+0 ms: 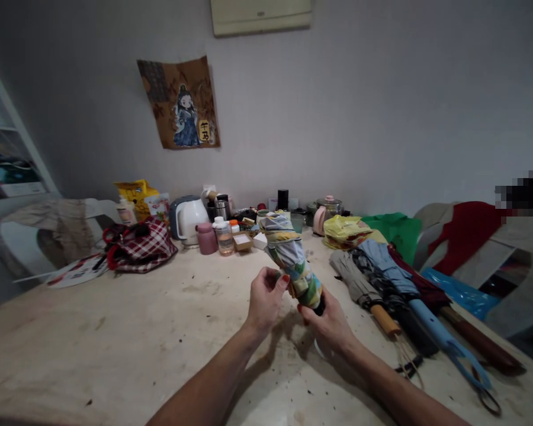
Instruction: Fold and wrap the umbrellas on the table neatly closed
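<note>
A folded compact umbrella [295, 260] with a white, yellow, green and blue pattern is held tilted above the table, its canopy wrapped round the shaft. My right hand [331, 325] is closed round its dark handle end, thumb along the near side. At the canopy's left side, my left hand [266, 299] is closed, thumb pressed against curled fingers at the fabric. What exactly it pinches there is partly hidden. To the right lie several closed umbrellas: a grey one [355, 275] with a wooden handle, a black one [393, 290], a light blue one [420, 302] and a dark red one [426, 290].
Along the back of the table [128, 337] stand a white kettle [190, 220], a pink jar [206, 238], a clear bottle [224, 239] and a small box [243, 241]. A plaid bag [144, 248] lies left. Yellow [349, 229] and green bags [397, 231] lie back right.
</note>
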`<state>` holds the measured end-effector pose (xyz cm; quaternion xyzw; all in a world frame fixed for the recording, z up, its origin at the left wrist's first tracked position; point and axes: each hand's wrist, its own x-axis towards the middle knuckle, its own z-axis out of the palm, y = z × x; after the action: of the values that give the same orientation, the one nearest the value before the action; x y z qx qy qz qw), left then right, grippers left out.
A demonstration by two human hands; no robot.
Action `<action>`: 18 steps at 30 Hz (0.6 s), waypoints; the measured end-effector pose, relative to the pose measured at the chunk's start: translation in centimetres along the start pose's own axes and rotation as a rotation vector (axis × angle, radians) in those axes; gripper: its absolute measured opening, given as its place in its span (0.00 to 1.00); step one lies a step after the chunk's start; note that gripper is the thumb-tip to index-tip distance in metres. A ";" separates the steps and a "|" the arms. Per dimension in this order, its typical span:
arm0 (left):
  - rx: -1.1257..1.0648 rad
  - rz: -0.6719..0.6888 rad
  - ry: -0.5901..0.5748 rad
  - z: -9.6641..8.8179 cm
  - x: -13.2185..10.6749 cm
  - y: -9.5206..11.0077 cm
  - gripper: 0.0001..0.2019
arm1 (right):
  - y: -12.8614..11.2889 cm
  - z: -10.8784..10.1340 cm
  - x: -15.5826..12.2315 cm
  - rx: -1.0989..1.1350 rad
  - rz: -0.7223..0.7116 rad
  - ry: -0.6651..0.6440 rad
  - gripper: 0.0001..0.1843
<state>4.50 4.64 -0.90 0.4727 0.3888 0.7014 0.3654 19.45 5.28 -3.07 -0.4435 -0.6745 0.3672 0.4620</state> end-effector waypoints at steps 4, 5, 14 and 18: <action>0.057 0.042 -0.039 -0.2 0.0 -0.7 0.20 | -0.1 -0.2 0.2 0.046 -0.037 -0.020 0.30; 0.063 0.047 -0.043 -0.2 0.0 -0.7 0.19 | 0.0 -0.2 0.3 0.046 -0.043 -0.015 0.32; 0.033 0.023 -0.103 0.0 -0.3 -0.2 0.17 | 1.4 0.2 0.0 -0.170 0.011 0.025 0.22; -0.080 -0.006 -0.129 -0.3 -0.1 -0.5 0.15 | 0.8 0.1 -0.3 -0.194 0.022 0.109 0.22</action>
<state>4.35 4.69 -1.41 0.5005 0.3375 0.6835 0.4104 19.63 5.25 -3.85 -0.5126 -0.6759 0.2805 0.4491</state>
